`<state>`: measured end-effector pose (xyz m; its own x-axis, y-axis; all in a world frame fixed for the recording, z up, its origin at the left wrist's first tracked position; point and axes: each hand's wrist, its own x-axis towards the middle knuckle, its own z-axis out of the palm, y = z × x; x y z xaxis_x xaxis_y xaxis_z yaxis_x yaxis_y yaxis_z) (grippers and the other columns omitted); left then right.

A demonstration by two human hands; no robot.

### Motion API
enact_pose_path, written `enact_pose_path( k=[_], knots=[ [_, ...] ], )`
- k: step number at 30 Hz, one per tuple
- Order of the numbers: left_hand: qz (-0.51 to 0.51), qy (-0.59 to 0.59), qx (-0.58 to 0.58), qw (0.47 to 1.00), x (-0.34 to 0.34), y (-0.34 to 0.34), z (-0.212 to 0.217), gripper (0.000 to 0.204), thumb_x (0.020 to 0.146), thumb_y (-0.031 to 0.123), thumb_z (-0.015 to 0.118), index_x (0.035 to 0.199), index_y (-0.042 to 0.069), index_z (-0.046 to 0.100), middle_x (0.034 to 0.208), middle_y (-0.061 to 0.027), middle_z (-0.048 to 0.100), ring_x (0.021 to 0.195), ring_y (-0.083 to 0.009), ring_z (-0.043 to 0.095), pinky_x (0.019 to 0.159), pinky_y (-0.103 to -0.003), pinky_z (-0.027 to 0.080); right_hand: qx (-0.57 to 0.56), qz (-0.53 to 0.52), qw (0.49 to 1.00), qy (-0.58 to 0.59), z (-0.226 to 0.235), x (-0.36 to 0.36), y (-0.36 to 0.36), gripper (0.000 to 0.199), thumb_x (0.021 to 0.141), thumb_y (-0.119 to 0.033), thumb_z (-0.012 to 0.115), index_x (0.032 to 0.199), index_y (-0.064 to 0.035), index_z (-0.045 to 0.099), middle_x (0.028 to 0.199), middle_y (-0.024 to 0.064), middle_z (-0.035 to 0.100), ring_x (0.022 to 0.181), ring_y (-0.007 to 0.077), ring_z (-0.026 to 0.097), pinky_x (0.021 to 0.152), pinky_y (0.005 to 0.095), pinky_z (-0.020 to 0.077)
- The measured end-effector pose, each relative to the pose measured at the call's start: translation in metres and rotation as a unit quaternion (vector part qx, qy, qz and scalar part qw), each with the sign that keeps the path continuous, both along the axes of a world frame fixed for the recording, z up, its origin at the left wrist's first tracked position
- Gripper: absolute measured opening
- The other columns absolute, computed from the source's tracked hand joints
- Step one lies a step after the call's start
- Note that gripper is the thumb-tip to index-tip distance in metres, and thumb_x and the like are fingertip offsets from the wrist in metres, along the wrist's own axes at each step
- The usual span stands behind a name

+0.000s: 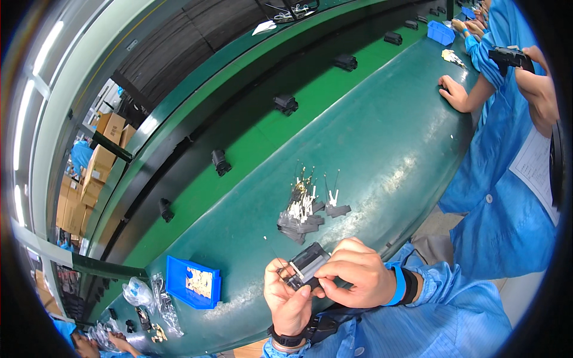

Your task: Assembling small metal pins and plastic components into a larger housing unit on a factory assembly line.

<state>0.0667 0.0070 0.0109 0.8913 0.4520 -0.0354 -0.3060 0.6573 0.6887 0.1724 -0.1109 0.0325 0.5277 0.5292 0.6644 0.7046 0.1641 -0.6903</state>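
Observation:
My left hand and my right hand together grip a small black plastic part with a pale metal insert, held just above the near edge of the green workbench. My right thumb and forefinger pinch its near end while my left fingers hold it from below. A pile of grey and black pieces with thin metal pins lies on the bench just beyond my hands.
A blue tray with pale parts sits to my left, beside clear plastic bags. Black parts ride a green conveyor belt behind the bench. A person in a blue coat stands at my right; cardboard boxes stack far left.

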Motion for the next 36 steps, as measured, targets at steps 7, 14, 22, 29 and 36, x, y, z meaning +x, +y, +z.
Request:
enact_pose_path(
  k=[7, 14, 22, 29, 36],
  knots=[
    [-0.018, 0.031, 0.029, 0.999, -0.001, 0.003, 0.011, 0.053, 0.073, -0.008, 0.064, 0.115, 0.005, 0.035, 0.102, -0.0113, 0.049, 0.089, -0.0218, 0.06, 0.066, -0.033, 0.058, -0.051, 0.002, 0.998, 0.038, 0.009, 0.009, -0.005, 0.02, 0.072, -0.02, 0.066, 0.087, -0.0072, 0.063, 0.087, 0.0044, 0.055, 0.081, 0.0234, 0.048, 0.074, 0.0339, 0.0345],
    [-0.03, 0.005, 0.053, 0.998, 0.001, 0.0, 0.014, 0.052, 0.072, -0.011, 0.063, 0.114, 0.003, 0.037, 0.095, -0.0103, 0.052, 0.088, -0.0205, 0.06, 0.069, -0.033, 0.058, -0.065, 0.078, 0.991, 0.084, 0.007, 0.01, 0.001, 0.015, 0.076, -0.023, 0.066, 0.083, -0.0096, 0.062, 0.097, 0.0068, 0.053, 0.091, 0.0244, 0.045, 0.082, 0.0353, 0.0332],
    [-0.042, 0.036, -0.011, 0.998, -0.003, 0.004, 0.006, 0.046, 0.075, -0.001, 0.064, 0.113, 0.002, 0.038, 0.096, -0.011, 0.052, 0.087, -0.0216, 0.06, 0.067, -0.038, 0.059, -0.062, 0.086, 0.988, 0.108, 0.005, 0.008, 0.004, 0.01, 0.076, -0.018, 0.065, 0.076, -0.0101, 0.059, 0.098, 0.0067, 0.052, 0.09, 0.0251, 0.045, 0.083, 0.0353, 0.0332],
    [-0.028, 0.029, 0.037, 0.999, -0.005, 0.002, -0.001, 0.044, 0.077, 0.004, 0.066, 0.112, 0.001, 0.039, 0.098, -0.0131, 0.054, 0.085, -0.0223, 0.062, 0.063, -0.037, 0.06, -0.07, 0.074, 0.99, 0.093, 0.005, 0.007, 0.005, 0.01, 0.075, -0.017, 0.065, 0.073, -0.0101, 0.059, 0.096, 0.0057, 0.053, 0.088, 0.0239, 0.046, 0.081, 0.0346, 0.034],
    [-0.029, 0.016, 0.027, 0.999, -0.005, 0.001, 0.0, 0.045, 0.077, 0.005, 0.066, 0.112, 0.001, 0.038, 0.096, -0.0141, 0.056, 0.084, -0.0227, 0.062, 0.061, -0.038, 0.059, -0.054, 0.044, 0.99, 0.121, 0.004, 0.015, 0.0, 0.024, 0.077, -0.018, 0.067, 0.097, -0.0057, 0.06, 0.099, 0.0102, 0.052, 0.091, 0.027, 0.048, 0.082, 0.035, 0.0376]
  ],
)
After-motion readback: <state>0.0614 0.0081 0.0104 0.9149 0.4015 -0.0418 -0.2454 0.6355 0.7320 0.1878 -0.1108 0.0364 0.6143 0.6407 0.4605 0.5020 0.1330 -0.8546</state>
